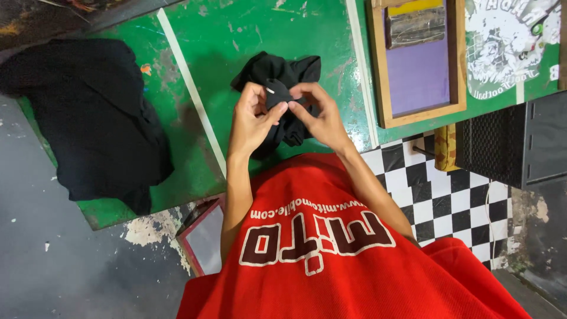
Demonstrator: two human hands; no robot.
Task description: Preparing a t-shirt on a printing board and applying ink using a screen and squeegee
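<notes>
Pinching: your left hand (251, 121) and right hand (319, 115) both nip the black garment (283, 88) between thumb and fingertips, a small white tag showing at the pinch.
Garment: bunched on the green table (236, 35), just under your grip.
Left of grip: a black cloth pile (94, 112), well apart.
Right of grip: a wooden frame (416, 62) holding a purple panel, a yellow strip and a dark block.

The black garment (277, 82) is partly hidden behind the left hand (251, 121) and right hand (322, 115).
</notes>
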